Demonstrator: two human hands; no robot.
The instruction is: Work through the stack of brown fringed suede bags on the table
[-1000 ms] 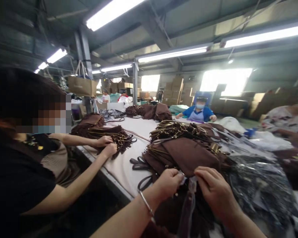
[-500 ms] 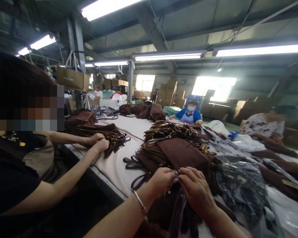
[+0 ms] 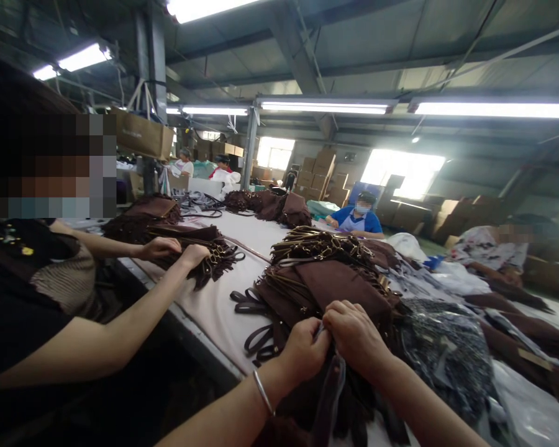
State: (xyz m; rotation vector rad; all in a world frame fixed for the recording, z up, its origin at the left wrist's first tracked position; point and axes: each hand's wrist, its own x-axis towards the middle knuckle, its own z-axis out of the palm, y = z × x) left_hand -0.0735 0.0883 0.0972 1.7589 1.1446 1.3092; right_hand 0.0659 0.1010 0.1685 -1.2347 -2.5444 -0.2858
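My left hand (image 3: 304, 349), with a bangle at its wrist, is closed in a pinch. Right beside it my right hand (image 3: 354, 338) is closed too, the fingertips of both meeting. Between them is a dark strap in clear plastic (image 3: 330, 397), which hangs down below the hands; the exact spot they grip is mostly hidden by fingers. Just beyond lies a pile of brown fabric bags (image 3: 328, 287) with gold zips and metal clasps. Dark strap loops (image 3: 259, 335) stick out of its left side.
On my left a co-worker's hands (image 3: 193, 254) work at another pile of brown bags (image 3: 205, 239). A bundle in clear plastic (image 3: 447, 354) lies to my right, near white plastic bags (image 3: 533, 397). The table edge (image 3: 205, 344) runs along the left. Another person (image 3: 358, 217) sits across.
Both my hands have shifted slightly down and left, and my right hand now overlaps the left fingertips. The co-worker's far hand has moved left, away from the near one. The view has tilted a little.
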